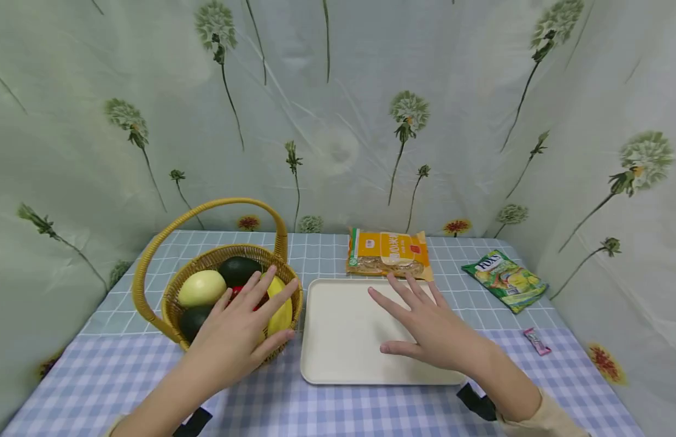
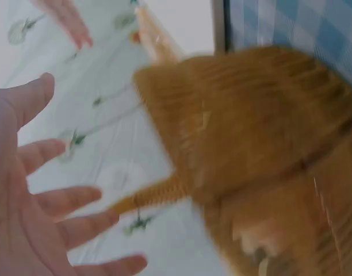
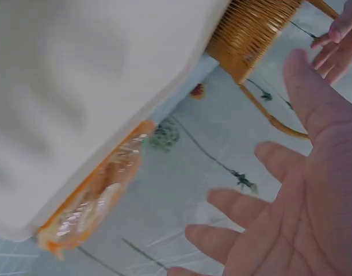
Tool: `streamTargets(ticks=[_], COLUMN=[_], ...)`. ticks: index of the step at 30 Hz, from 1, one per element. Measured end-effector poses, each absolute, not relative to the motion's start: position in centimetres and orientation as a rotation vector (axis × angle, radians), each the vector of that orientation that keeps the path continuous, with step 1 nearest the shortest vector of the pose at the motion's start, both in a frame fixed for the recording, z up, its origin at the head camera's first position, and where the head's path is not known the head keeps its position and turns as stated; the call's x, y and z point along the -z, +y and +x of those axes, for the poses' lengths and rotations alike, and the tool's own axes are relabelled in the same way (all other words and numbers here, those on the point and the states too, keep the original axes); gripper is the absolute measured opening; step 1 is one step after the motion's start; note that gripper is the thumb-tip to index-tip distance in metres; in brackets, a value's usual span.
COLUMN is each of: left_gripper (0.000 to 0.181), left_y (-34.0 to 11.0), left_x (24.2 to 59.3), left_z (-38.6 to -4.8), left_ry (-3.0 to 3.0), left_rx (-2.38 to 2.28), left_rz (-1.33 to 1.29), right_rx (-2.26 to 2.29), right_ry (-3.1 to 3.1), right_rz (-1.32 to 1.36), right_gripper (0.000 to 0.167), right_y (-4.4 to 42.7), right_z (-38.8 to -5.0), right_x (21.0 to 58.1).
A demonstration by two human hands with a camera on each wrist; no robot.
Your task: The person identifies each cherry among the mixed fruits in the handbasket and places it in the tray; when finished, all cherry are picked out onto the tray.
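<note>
My left hand [image 1: 236,328] hovers with spread fingers above the front of a wicker basket [image 1: 170,288], holding nothing. Inside the basket are a pale green round fruit or vegetable [image 1: 202,288], dark green ones [image 1: 239,270], something red partly hidden behind my fingers, and a yellow banana-like item [image 1: 281,312]. In the left wrist view the basket's woven side [image 2: 251,132] shows beyond the fingers. Over a cream tray [image 1: 338,340] my right hand [image 1: 433,328] is held with its fingers spread and nothing in its grasp. The right wrist view shows its bare palm [image 3: 302,213].
Behind the tray lies an orange and clear food packet [image 1: 389,252]. A green Fox's candy bag [image 1: 504,279] is at the right, with a small pink wrapped sweet [image 1: 537,342] in front of it. The basket's tall arched handle [image 1: 152,243] rises at the left. Checked cloth [image 1: 338,409] covers the table.
</note>
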State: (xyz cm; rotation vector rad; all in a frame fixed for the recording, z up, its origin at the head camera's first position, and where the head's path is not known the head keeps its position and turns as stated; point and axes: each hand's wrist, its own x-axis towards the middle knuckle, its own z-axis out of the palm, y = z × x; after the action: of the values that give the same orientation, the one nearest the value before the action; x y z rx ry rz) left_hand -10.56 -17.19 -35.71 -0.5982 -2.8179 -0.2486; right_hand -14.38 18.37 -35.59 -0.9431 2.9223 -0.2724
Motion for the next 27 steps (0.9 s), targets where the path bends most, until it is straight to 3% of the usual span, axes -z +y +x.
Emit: streamTargets(ticks=[6, 15, 27], left_gripper=[0.052, 0.031, 0.095], left_y=[-21.4, -27.8, -32.6], left_x=[33.8, 32.9, 37.2], left_z=[-8.1, -5.2, -7.2], left_ry=[-2.57, -2.351, -2.738], left_rx=[0.379, 0.636, 1.205], left_rz=[-0.52, -0.14, 0.144], right_rx=[0.37, 0.428, 0.423], right_ry=[2.831, 2.648, 2.417], right_rz=[-1.009, -1.178, -1.326], right_gripper=[0.071, 0.055, 0.051], right_y=[16.6, 10.8, 1.3], right_z=[-16.5, -19.8, -24.3], right_x=[33.2, 31.6, 32.0])
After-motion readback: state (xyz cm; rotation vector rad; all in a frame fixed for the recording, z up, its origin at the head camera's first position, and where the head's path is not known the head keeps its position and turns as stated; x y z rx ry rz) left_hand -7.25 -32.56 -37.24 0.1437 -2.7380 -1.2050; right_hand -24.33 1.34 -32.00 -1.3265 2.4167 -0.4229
